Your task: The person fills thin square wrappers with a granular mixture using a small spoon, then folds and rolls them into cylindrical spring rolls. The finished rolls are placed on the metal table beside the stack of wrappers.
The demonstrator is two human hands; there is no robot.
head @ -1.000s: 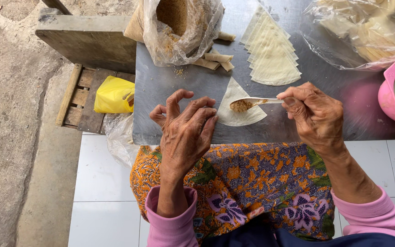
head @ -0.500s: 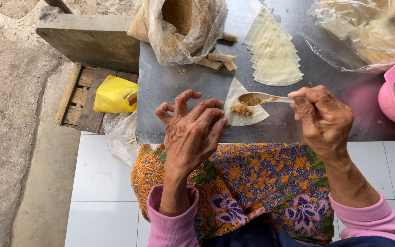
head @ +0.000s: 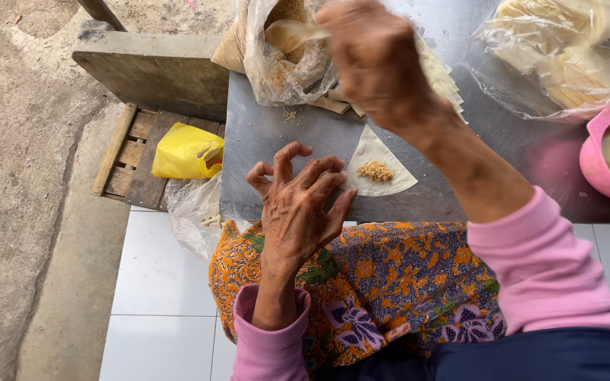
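Observation:
My left hand (head: pixel 303 201) rests with fingers spread on the edge of a triangular pastry wrapper (head: pixel 378 173) that lies on the grey metal surface (head: pixel 277 155). A small heap of crumbly brown filling (head: pixel 375 171) sits on the wrapper. My right hand (head: pixel 379 60) is raised over the far side, gripping a spoon (head: pixel 292 33) whose bowl is in the mouth of a clear plastic bag of brown filling (head: pixel 284 60). A stack of wrappers (head: pixel 440 77) lies partly hidden behind my right arm.
A pink bowl (head: pixel 605 152) of pale paste stands at the right edge. A clear bag of pale dough pieces (head: pixel 566 53) lies at the far right. A yellow bag (head: pixel 186 152) sits on a wooden pallet at the left, by a concrete block (head: pixel 153 67). White floor tiles lie below.
My right hand has tipped filling onto the wrapper and lifted the spoon away to the bag at the back. My left hand has stayed on the wrapper's edge.

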